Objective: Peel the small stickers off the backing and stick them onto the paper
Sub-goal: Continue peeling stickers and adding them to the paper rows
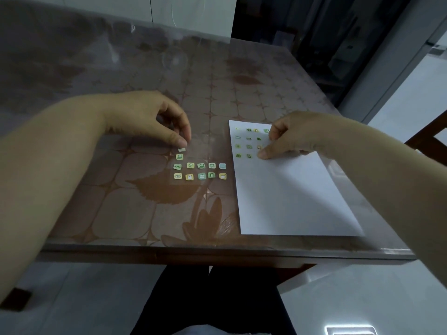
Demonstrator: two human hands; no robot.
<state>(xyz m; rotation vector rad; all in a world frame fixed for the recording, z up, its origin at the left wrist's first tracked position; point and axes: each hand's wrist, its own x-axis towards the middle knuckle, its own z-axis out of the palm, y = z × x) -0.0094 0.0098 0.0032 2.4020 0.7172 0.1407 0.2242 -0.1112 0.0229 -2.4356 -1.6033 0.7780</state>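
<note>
Twelve small stickers (201, 166) sit left of the frame's centre on a clear backing (205, 170) that lies flat on the table (135, 204): two rows of five, with two more stacked above the left end, the topmost one pale (182, 149). Coming in from the left edge, the left hand (145, 117) hangs over that topmost sticker with its fingers (181, 141) bent sharply down and their tips right at the sticker's upper edge; from this angle I cannot tell whether they pinch it or only press beside it. A white paper (290, 194) lies just right of the backing, close to it but not touching, and reaches down toward the table's near edge. More stickers already stuck down (249, 142) stand in short rows in the paper's upper left corner. The right hand (297, 136) enters from the right edge and rests on the paper's upper part, its forefinger stretched out and pressing its tip flat on the sheet at the right end of the lowest row, thumb held above, gripping nothing that shows
</note>
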